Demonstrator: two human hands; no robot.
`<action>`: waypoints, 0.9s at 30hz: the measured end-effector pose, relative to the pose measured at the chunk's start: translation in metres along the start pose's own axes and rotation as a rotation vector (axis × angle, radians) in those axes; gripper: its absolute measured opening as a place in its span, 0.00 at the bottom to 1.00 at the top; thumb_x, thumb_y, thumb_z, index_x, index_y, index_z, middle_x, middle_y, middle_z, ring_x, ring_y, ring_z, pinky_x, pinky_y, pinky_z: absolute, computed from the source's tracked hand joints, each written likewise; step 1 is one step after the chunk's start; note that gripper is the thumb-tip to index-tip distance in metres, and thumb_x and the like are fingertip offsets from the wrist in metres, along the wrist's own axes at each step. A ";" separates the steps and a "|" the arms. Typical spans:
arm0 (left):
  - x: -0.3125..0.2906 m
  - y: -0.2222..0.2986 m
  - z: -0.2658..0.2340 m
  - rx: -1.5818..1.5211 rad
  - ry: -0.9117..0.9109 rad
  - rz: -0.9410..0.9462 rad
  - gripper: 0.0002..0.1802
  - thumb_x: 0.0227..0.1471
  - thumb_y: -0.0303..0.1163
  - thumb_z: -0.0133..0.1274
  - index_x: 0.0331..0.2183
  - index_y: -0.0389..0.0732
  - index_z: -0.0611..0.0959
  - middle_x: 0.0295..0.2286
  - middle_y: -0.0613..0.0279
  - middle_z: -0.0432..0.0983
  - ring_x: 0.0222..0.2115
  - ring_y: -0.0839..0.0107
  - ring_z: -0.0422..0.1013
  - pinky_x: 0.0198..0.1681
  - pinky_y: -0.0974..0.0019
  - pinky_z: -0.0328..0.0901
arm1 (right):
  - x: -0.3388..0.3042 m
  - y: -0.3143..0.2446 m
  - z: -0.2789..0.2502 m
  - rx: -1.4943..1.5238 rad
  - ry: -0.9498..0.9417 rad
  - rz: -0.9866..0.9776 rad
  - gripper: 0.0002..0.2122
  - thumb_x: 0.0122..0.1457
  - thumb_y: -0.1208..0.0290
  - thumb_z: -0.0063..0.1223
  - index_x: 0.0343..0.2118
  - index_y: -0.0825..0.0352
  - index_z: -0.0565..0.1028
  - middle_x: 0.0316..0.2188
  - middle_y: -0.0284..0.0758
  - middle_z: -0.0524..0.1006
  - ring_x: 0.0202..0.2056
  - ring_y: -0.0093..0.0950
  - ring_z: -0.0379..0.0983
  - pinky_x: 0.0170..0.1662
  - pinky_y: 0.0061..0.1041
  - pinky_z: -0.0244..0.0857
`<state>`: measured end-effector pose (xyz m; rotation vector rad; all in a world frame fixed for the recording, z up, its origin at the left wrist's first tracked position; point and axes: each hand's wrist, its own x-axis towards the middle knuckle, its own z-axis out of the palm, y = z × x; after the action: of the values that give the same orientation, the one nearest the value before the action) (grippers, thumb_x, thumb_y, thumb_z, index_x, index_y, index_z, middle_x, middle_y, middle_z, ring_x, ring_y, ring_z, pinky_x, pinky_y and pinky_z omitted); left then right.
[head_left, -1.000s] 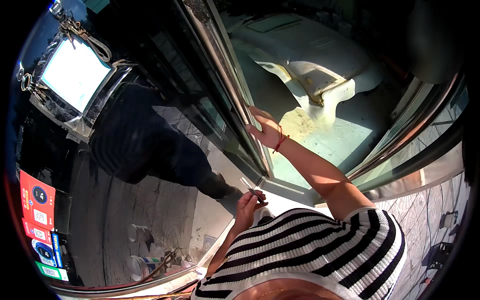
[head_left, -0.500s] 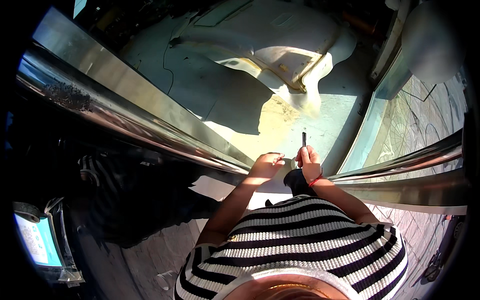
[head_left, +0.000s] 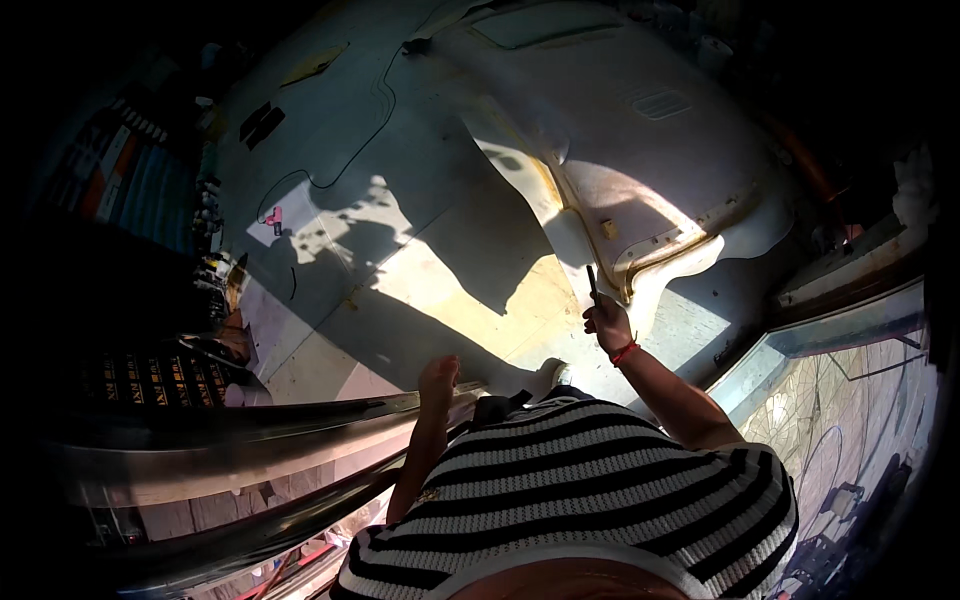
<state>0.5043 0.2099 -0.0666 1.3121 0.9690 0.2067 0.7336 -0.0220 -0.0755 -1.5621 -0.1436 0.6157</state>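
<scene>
My right hand is closed around a slim dark stick-shaped tool, which points up and away from me; its kind is too dim to tell. Just beyond it lies a large pale moulded panel with a raised, brownish rim and a small yellow block on it. Lower and to the left, my left hand has its fingers curled in, and no object shows in them. It is beside the end of a shiny metal door bar; shadow hides whether they touch.
A pink gun-shaped tool lies on the floor at left, near a thin black cord. Dark boxes and shelved goods line the left side. A glass door with a metal frame stands at right.
I have moved forward through the doorway, and the metal bars at left now lie lower in view. My hands have spread apart; the right still holds the dark tool.
</scene>
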 end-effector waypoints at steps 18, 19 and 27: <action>0.280 -0.117 -0.004 1.220 -0.463 -0.318 0.21 0.44 0.45 0.42 0.30 0.38 0.78 0.33 0.49 0.72 0.37 0.55 0.68 0.41 0.59 0.61 | 0.169 -0.005 -0.004 -0.126 -0.002 0.254 0.15 0.51 0.78 0.40 0.44 0.69 0.66 0.21 0.33 0.71 0.19 0.20 0.68 0.21 0.18 0.65; 0.284 -0.098 -0.011 1.104 -0.375 -0.424 0.24 0.41 0.49 0.45 0.29 0.36 0.79 0.31 0.48 0.73 0.36 0.54 0.69 0.40 0.59 0.62 | 0.181 -0.008 -0.007 -0.150 0.044 0.265 0.16 0.51 0.77 0.39 0.44 0.67 0.66 0.19 0.34 0.71 0.18 0.20 0.68 0.19 0.18 0.64; 0.447 -0.028 -0.091 0.894 -0.148 0.078 0.09 0.43 0.31 0.44 0.25 0.37 0.77 0.21 0.50 0.72 0.26 0.56 0.69 0.30 0.56 0.64 | 0.295 0.069 -0.015 -0.853 -0.061 -0.280 0.15 0.42 0.77 0.41 0.36 0.68 0.71 0.18 0.38 0.74 0.19 0.26 0.70 0.24 0.25 0.64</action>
<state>0.7035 0.5481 -0.3009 2.1437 0.9091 -0.3054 0.9707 0.0900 -0.2280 -2.2827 -0.7334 0.3880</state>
